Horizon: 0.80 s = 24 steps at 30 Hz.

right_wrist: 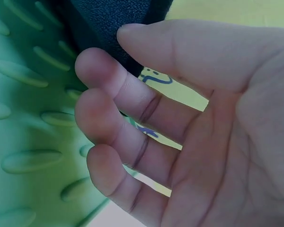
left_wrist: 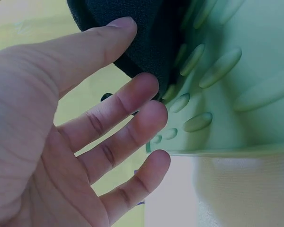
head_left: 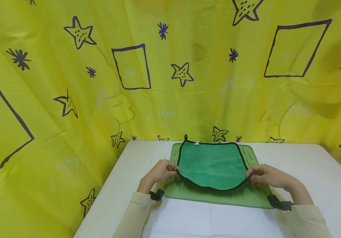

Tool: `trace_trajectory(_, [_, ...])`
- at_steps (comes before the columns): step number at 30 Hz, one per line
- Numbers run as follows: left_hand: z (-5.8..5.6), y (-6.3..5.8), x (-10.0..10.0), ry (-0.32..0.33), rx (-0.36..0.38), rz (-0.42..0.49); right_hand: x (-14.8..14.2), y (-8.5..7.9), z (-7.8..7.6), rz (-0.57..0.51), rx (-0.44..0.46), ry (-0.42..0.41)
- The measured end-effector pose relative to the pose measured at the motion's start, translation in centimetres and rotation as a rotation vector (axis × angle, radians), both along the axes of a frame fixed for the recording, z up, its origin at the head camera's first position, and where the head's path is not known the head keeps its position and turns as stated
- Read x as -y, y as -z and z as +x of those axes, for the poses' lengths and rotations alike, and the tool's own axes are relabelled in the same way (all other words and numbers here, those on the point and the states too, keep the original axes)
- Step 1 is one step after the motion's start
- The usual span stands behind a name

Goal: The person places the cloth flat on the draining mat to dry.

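Note:
A green cloth [head_left: 212, 165] with dark edging is held above a lighter green mat [head_left: 200, 197] in the head view. A small dark loop [head_left: 186, 137] sticks up at its far left corner, and a white label [head_left: 197, 143] sits on the far edge. My left hand [head_left: 158, 172] pinches the near left corner; my right hand [head_left: 273, 177] pinches the near right one. Between them the near edge sags. Both wrist views show the cloth's underside [left_wrist: 149, 42] between thumb and fingers, with the other fingers loosely bent. Raised oval bumps [right_wrist: 31, 161] cover the mat.
A white table [head_left: 129, 175] lies under the mat. Behind it and to the left hangs a yellow curtain [head_left: 158, 105] printed with stars and squares, close to the table's far edge. Each wrist wears a dark strap [head_left: 157, 195].

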<state>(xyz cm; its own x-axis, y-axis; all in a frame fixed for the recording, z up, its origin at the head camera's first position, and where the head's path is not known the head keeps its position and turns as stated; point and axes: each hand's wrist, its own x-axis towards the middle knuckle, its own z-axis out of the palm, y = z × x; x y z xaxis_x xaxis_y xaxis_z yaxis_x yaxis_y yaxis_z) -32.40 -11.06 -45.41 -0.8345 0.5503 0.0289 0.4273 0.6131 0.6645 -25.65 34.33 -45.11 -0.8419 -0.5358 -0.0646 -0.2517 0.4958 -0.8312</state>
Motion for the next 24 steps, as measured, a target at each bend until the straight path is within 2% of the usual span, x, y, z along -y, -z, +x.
trace_trajectory(8, [0.0, -0.1, 0.1, 0.001, 0.009, -0.005, -0.2, -0.5, 0.1, -0.065, 0.016, -0.045])
trace_trajectory(17, [0.1, 0.2, -0.1, 0.056, 0.053, -0.021, 0.3, -0.2, 0.2, 0.001, 0.052, -0.003])
trace_trajectory(24, [0.7, -0.1, -0.9, 0.110, 0.084, -0.043, 0.7, 0.0, 0.3, -0.039, 0.079, -0.081])
